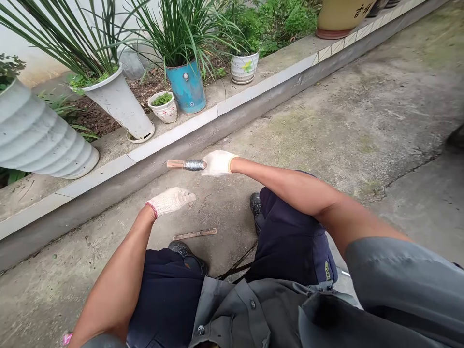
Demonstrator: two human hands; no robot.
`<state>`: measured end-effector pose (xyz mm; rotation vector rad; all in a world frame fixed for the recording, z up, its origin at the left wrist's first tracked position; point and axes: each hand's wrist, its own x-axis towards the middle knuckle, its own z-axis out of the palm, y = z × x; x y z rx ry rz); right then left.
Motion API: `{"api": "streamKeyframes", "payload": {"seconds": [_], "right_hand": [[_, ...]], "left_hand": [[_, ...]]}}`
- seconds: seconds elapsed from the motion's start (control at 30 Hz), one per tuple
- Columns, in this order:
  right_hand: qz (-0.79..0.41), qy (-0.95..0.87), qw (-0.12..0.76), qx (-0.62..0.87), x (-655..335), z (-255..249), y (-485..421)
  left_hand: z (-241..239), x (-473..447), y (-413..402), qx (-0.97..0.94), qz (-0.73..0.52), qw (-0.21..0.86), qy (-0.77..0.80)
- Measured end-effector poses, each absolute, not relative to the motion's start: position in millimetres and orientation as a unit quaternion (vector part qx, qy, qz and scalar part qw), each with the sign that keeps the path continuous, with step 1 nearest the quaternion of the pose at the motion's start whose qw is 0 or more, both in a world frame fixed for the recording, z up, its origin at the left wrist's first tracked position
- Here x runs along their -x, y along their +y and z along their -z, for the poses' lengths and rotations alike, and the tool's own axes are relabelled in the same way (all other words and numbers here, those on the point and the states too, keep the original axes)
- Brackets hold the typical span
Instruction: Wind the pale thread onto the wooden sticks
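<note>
My right hand [218, 163], in a white knit glove, is closed round one end of a short wooden stick wound with grey wire [188, 165]; the stick points left over the concrete ground. My left hand [170, 200], also gloved, hovers below and left of the stick with its fingers held together and pointing right. A thin wire seems to run from the spool toward it, but I cannot tell whether the fingers pinch it. A second bare stick [195, 234] lies on the ground between my feet.
I am seated, knees apart in dark shorts, shoes [256, 207] on concrete. A tiled ledge [188, 128] runs across in front with a white cone pot [119, 104], a small white pot [164, 107], a blue pot [187, 86] and a ribbed white pot [39, 137].
</note>
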<state>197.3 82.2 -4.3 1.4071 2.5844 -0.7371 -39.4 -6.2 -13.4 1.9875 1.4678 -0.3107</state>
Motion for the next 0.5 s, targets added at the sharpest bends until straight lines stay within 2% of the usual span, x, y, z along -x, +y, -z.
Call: {"api": "streamKeyframes", "payload": {"seconds": [0.1,0.17,0.27,0.4,0.5], "right_hand": [[0.369,0.843,-0.007,-0.392,-205,-10,72],[0.433,0.835,-0.010,-0.339,-209,-17,65],[0.492,0.819,0.070,-0.286,-212,-20,57],[0.451,0.814,0.230,-0.283,-210,-8,54],[0.430,0.806,0.272,-0.302,-207,7,54]], "left_hand": [[17,49,-4,-0.749,0.103,0.335,0.562],[17,57,-2,-0.746,0.090,0.346,0.562],[16,65,3,-0.762,0.066,0.343,0.546],[10,69,8,-0.760,0.086,0.305,0.568],[2,62,8,-0.749,0.110,0.273,0.594]]}}
